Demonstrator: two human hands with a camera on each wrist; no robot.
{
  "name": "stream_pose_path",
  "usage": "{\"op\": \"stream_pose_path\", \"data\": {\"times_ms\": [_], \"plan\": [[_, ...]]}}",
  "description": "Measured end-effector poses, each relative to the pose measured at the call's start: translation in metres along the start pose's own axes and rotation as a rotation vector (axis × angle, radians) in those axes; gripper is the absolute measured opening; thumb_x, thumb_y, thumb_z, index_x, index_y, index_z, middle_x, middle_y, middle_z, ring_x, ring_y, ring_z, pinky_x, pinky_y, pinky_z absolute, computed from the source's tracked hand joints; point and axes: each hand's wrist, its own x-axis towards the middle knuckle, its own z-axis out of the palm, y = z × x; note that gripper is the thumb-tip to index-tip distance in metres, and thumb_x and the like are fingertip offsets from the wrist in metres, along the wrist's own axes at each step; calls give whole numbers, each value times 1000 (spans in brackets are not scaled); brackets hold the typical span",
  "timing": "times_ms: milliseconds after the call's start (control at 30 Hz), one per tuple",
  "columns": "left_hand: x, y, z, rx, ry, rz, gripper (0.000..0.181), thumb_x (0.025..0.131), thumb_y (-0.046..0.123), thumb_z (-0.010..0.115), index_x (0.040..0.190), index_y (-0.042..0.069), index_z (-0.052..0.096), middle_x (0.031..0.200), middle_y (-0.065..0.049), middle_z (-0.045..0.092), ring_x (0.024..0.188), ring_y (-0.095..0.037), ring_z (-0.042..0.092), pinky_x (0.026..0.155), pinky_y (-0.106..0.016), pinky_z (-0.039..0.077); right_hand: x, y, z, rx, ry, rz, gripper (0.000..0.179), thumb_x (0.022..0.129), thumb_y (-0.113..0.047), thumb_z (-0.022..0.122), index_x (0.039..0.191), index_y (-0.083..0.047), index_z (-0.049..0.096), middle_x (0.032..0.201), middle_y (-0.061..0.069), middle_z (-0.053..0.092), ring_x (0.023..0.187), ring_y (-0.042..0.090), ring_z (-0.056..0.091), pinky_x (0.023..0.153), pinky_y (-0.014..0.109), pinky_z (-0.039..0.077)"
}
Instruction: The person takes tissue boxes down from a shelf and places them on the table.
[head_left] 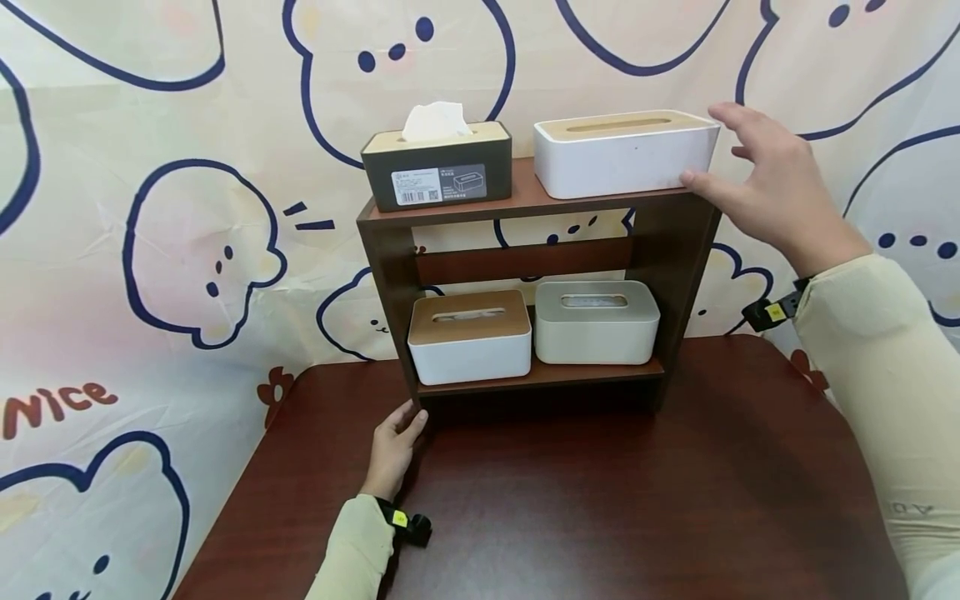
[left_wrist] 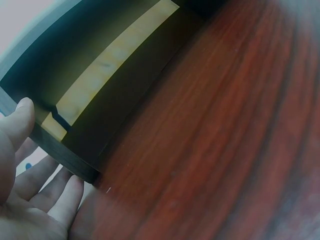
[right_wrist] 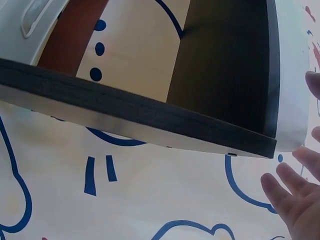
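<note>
The left hand (head_left: pixel 392 450) pinches the rack (head_left: pixel 525 262) at seven o'clock; an uneven push from the right hand (head_left: pixel 776 175), fingers spread at two, could skew the upper white box (head_left: pixel 630 160).

dark brown wooden two-tier shelf (head_left: pixel 684 267), red-brown boards, mostly open back with one crossbar. stands upright toward the back of dark red-brown wood-grain table (head_left: pixel 600 500). left hand (head_left: pixel 393 446) pinches its lower left side panel, thumb on the inner face, fingers outside. white rectangular box with light wood-tone lid (head_left: pixel 627 158), long slot in lid, sits flat on right half of top board, long side facing front. right hand (head_left: pixel 776 179) spread around its right end, thumb at lower front corner.
</note>
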Motion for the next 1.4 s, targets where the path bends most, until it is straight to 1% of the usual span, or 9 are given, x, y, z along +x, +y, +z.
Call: {"op": "stream_pose_path", "data": {"times_ms": [133,367,467,600,633,700,833,1100,1400], "plan": [[0,0,-1,4,9,-2,49,95,27,67,137,4,55,134,-17,56,121,-26,52,92,-31,48,5,1,-1,-27,-25,-21,74,92,-40,65,155,-24,30,157,-4,27,141,22,29,107,52,32],[-2,3,-2,0,-15,-26,51,96,27,65,140,5,52,138,-16,52,124,-26,49,95,-34,46,12,-5,2,-99,-61,-92,76,91,-39,67,154,-15,32,159,3,25,145,25,19,113,52,15],[-11,17,0,11,-25,-33,51,97,23,63,141,2,49,139,-18,50,125,-29,48,97,-38,46,18,-14,6,-155,-72,-157,76,91,-39,67,152,-9,34,157,9,28,145,27,20,114,49,17],[-12,16,0,28,-13,-31,55,96,28,65,141,2,49,139,-18,50,126,-29,48,97,-41,46,27,-22,10,-252,-87,-231,80,91,-45,66,151,-4,34,155,15,31,144,30,21,115,47,16],[-10,12,0,28,-10,-31,56,95,31,65,141,4,50,139,-17,51,127,-28,47,97,-41,45,28,-23,11,-272,-90,-236,81,90,-48,65,151,-3,34,154,16,32,143,32,23,114,48,17],[-4,1,-1,25,-5,-27,58,94,34,66,142,5,50,139,-15,51,127,-27,47,98,-42,45,30,-24,13,-297,-98,-231,84,90,-52,63,151,-3,33,153,18,34,141,35,26,113,50,21],[-4,1,0,23,-8,-19,56,95,31,65,142,5,49,140,-17,50,128,-28,46,98,-42,44,30,-23,15,-291,-116,-196,86,89,-56,62,150,-4,34,149,21,38,135,40,32,108,56,30],[-2,1,0,41,13,-20,49,96,26,65,139,6,53,137,-14,53,126,-26,48,98,-41,44,27,-22,12,-287,-141,-184,85,88,-58,64,150,-6,36,148,21,39,133,40,33,105,59,32],[-3,1,0,35,-3,-14,55,95,32,66,140,5,51,138,-17,52,125,-29,49,96,-42,47,17,-27,7,-302,-130,-193,84,85,-51,71,149,-8,39,148,19,41,132,41,34,105,59,32]]}}
